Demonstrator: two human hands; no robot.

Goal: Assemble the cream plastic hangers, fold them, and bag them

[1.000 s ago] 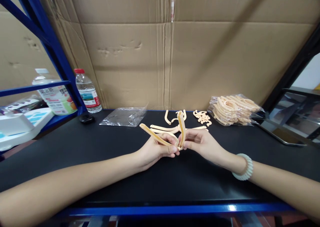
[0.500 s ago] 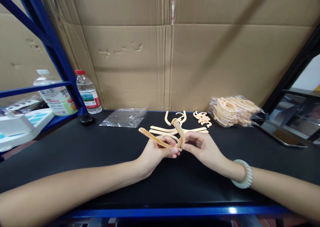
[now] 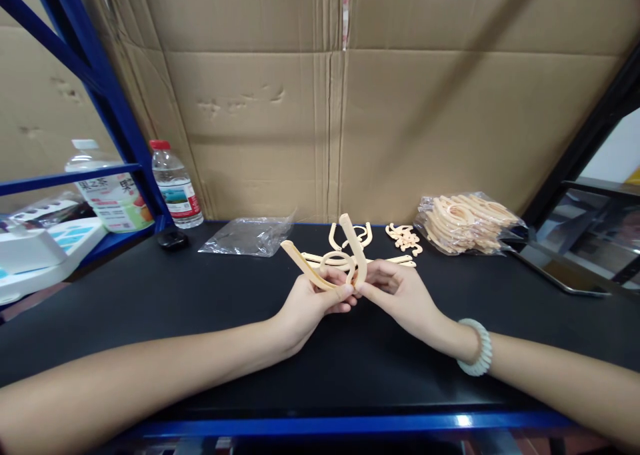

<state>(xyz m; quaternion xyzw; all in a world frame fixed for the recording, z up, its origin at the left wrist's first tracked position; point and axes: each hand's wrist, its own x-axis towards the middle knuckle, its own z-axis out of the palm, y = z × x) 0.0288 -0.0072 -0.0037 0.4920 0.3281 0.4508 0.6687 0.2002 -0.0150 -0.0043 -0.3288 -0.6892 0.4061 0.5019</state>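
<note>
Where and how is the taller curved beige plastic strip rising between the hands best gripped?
Probably low on the strip, at its bend, from the right, where the right hand pinches it: its upper part slants up; the left hand and another curved beige plastic strip occupy its left.

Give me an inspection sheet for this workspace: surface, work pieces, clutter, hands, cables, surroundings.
Surface: black tabletop, blue front edge.
Work pieces: curved beige pieces in hand, joined or not unclear; loose beige pieces behind; small beige hooks further right; bagged beige pieces right of those.
Clutter: flat clear bag, black object, red-capped bottle at back left.
Left hand: pinching the curved beige pieces.
Right hand: pinching them too, bracelet on wrist.
Cables: nothing seen.
Surroundings: cardboard backing; blue frame at left.
</note>
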